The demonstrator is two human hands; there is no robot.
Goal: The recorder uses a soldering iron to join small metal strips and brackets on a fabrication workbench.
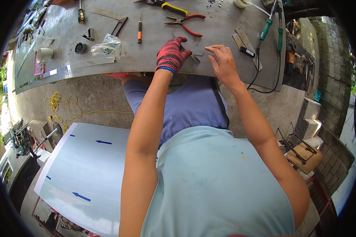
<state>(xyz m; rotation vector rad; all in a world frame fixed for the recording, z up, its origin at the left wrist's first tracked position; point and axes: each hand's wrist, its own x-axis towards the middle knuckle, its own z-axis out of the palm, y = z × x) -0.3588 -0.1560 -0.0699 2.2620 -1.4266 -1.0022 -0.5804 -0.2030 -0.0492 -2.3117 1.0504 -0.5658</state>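
Note:
My left hand (172, 55), in a red and black knit glove with a blue cuff, is closed at the table's near edge. A thin grey metal piece (195, 59) sticks out from between its thumb and fingers, most of it hidden by the glove. A small metal offcut (198, 54) lies beside it. My bare right hand (225, 65) hovers just to the right, fingers bent and apart, with nothing in it. Beyond the hands are red-handled needle-nose pliers (184, 24) and an orange-handled screwdriver (139, 31).
The grey metal table (146, 59) bears yellow-handled pliers (166, 6), a set square (116, 19), a plastic bag (108, 46), a white cup (44, 55), flat metal strips (249, 45) and a green-handled soldering iron (266, 28) with a black cord. A yellow cable (61, 102) lies on the floor.

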